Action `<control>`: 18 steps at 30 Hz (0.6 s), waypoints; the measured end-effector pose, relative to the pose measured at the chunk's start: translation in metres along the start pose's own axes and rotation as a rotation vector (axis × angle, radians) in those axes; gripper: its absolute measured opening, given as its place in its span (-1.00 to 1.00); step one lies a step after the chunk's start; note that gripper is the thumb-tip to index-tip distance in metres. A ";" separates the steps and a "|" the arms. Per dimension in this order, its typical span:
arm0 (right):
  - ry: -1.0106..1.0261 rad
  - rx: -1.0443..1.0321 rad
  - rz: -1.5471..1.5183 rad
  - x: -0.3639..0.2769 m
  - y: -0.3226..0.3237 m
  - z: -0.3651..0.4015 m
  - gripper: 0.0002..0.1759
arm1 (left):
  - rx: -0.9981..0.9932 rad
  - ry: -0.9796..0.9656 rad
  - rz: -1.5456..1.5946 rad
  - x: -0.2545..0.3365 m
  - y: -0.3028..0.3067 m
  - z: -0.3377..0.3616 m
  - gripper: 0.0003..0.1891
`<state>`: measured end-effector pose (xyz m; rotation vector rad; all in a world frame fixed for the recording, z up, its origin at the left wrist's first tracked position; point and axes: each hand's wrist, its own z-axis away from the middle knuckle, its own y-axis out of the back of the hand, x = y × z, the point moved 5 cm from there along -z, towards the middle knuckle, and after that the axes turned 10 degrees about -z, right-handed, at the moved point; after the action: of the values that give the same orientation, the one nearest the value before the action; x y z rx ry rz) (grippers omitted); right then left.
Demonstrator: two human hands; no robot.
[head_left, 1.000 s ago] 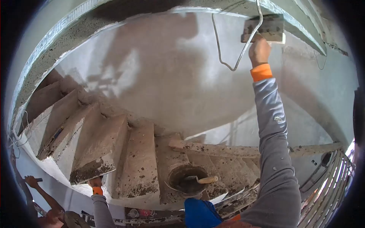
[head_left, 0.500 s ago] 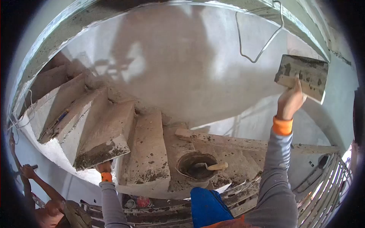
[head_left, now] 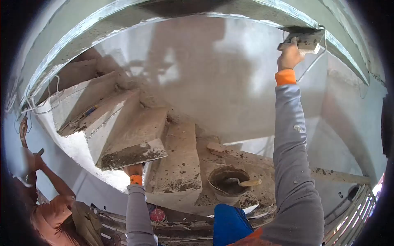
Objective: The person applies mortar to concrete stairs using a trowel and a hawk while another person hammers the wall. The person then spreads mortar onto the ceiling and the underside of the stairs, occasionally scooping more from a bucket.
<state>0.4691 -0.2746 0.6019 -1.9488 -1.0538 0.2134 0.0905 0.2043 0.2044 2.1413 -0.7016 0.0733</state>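
Observation:
My right hand is raised at the upper right, closed on a plastering float. The float lies against the lower edge of the curved overhead beam, and its working face is mostly hidden. At lower left, my left hand grips a flat mortar board from below; dark wet mortar lies along its near side. The hand's fingers are partly hidden under the board. Between my arms, a bucket holds grey mortar and a trowel with a wooden handle.
Concrete steps spattered with mortar climb to the left. A wooden plank lies along the wall at right. Bent wire hangs near the float. Another person reaches up at far left. Slats stand at lower right.
My right hand has lifted the float up and leftward to the overhead beam. The view has shifted, so the steps, bucket and mortar board appear farther right.

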 end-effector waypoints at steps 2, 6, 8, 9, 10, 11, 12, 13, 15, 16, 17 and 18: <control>0.194 -0.060 0.072 0.024 0.003 -0.006 -0.79 | -0.047 0.011 -0.073 0.000 0.003 0.000 -0.52; 0.064 -0.081 0.141 0.051 -0.035 0.054 -0.70 | -0.012 -0.004 -0.162 -0.004 -0.012 -0.004 -0.48; 0.273 -0.233 0.258 0.072 -0.060 0.106 -0.65 | -0.025 0.004 -0.178 -0.004 -0.012 -0.003 -0.49; 0.222 -0.189 0.217 0.077 -0.080 0.133 -0.63 | -0.023 -0.009 -0.189 -0.011 -0.026 -0.010 -0.49; 0.166 -0.146 0.181 0.078 -0.094 0.157 -0.61 | -0.027 -0.024 -0.204 -0.017 -0.034 -0.009 -0.50; 0.089 -0.171 0.134 0.078 -0.101 0.170 -0.60 | -0.002 -0.028 -0.209 -0.014 -0.026 -0.005 -0.50; 0.013 -0.196 0.083 0.077 -0.108 0.181 -0.59 | 0.028 -0.031 -0.213 -0.006 -0.010 -0.002 -0.51; -0.062 -0.223 0.028 0.076 -0.111 0.189 -0.57 | 0.059 -0.030 -0.214 0.001 0.001 0.000 -0.52; -0.048 -0.343 0.237 0.072 -0.091 0.191 -0.57 | 0.091 -0.029 -0.139 0.004 0.005 0.002 -0.53; 0.006 -0.364 0.252 0.070 -0.084 0.179 -0.64 | 0.111 -0.021 -0.098 0.003 0.006 0.002 -0.54; 0.062 -0.384 0.266 0.069 -0.077 0.167 -0.71 | 0.131 -0.031 -0.060 0.003 0.006 0.000 -0.54; 0.015 -0.337 0.066 0.071 -0.065 0.143 -0.78 | 0.126 -0.023 -0.064 0.007 0.012 0.001 -0.55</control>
<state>0.4021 -0.1172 0.5834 -2.2849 -1.0698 0.0590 0.0902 0.1946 0.2138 2.2864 -0.6563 0.0598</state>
